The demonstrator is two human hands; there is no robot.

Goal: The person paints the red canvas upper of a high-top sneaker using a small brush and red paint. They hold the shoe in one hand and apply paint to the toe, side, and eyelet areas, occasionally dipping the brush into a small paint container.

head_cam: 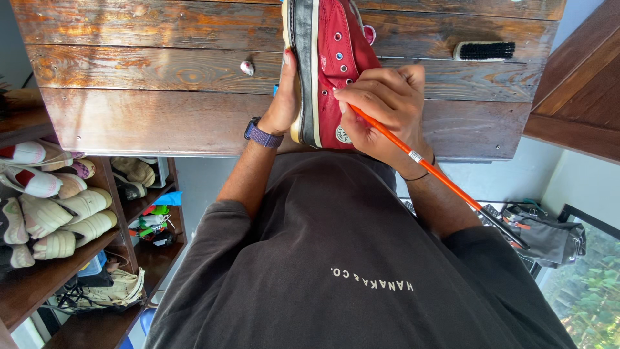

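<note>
Now my left hand grips the red sneaker at upper centre, while my right hand pinches an orange-handled brush against it.

Bench: dark-stained wooden planks, grain and knots visible.
Scrub brush: black bristles, pale back, lying on the bench near its far right part.
Small object: pale, rounded, lying on the bench; kind cannot be told.
Shoe shelf: brown wood, several tiers, at frame left.
Shelved shoes: cream and white pairs, some with red trim, stacked closely.
Grey bag: soft fabric, at frame right beside a window showing green foliage.
</note>
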